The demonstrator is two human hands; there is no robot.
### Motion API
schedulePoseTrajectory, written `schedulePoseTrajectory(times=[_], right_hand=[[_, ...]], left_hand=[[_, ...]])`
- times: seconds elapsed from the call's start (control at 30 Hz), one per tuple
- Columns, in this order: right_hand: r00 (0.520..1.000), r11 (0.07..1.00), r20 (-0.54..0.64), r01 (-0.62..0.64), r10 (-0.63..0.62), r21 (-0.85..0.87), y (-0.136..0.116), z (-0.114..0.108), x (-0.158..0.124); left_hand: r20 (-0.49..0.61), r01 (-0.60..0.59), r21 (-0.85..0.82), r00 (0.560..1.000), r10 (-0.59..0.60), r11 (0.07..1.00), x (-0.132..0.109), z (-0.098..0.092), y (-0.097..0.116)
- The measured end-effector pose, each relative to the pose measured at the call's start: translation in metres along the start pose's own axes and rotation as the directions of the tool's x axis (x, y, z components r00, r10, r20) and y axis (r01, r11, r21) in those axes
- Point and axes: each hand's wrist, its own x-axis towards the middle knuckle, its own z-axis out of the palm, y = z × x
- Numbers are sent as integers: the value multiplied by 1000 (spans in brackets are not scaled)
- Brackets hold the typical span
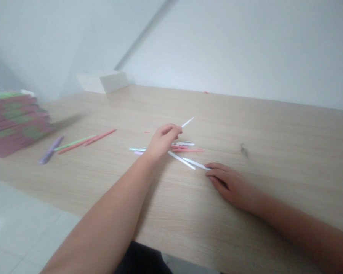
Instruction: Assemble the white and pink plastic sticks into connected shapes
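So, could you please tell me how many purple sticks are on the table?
2. One purple stick lies near the big stack; the other purple stick pokes out of the small pile under the left hand. More could be hidden in the pile or stack.

A pale wood-grain tabletop [254, 129] holds a striped pink-and-green stack [17, 123] at left (a white rectangular box [103, 82] sits at the far edge).
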Motion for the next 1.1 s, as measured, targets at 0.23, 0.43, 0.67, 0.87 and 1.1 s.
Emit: schedulePoseTrajectory(times=[0.23,0.43,0.67,0.87,1.1], right_hand=[[987,995,-142,-88,81,-45,11,-1,-7],[988,991,-76,-134,132,-23,16,-9,-3],[935,945,-148,-305,321,120,23,-21,-9],[762,628,-206,-314,614,712,9,-29,-5],[653,310,-197,-61,731,949,23,-40,-4]], left_hand=[[173,-56,140,984,31,989,-8,10,-10],[215,-111,260,975,55,959,-9,10,-16],[181,-72,229,983,30,971,-8,9,-15],[163,-60,205,986,27,977,-9,10,-12],[148,-54,196,989,25,979,-9,10,-12]])
